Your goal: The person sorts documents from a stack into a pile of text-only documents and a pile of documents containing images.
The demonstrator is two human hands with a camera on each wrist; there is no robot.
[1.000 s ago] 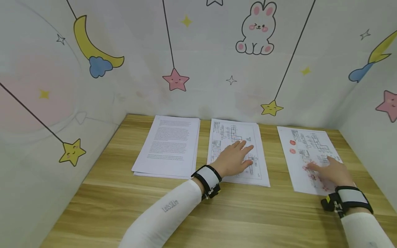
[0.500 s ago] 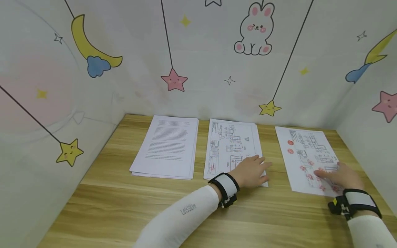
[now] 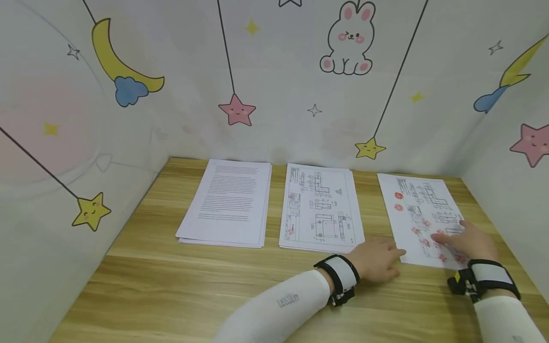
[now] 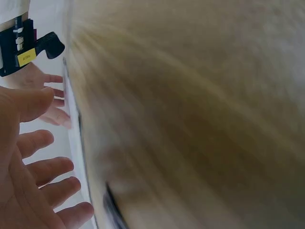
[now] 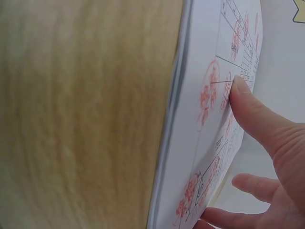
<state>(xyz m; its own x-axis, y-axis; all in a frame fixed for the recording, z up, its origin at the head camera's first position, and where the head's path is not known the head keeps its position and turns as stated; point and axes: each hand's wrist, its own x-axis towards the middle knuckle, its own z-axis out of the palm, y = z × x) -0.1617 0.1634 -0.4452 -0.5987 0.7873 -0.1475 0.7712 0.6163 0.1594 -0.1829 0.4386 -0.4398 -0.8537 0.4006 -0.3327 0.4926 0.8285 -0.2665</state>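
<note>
My left hand [image 3: 374, 260] hovers or lies low over the table, between the middle stack of drawings [image 3: 332, 197] and the right stack [image 3: 413, 186], which bears red stamps. Its fingers point right, loosely spread; in the left wrist view the hand [image 4: 28, 186] holds nothing. Over the lower right part of the stamped stack is my right hand [image 3: 472, 243]. The right wrist view shows its thumb [image 5: 259, 112] touching the top sheet, with the other fingers spread along the far side edge. Several layered sheets show at that stack's near edge.
A stack of text pages [image 3: 231, 200] lies at the left on the wooden table [image 3: 171, 290]. White walls [image 3: 274, 71] with cartoon stars, a moon and a rabbit close in the back and sides. Both wrists wear strapped cameras.
My left hand has slid off the middle stack, moving right and nearer to me, toward the stamped stack. My right hand has shifted slightly toward that stack's right edge.
</note>
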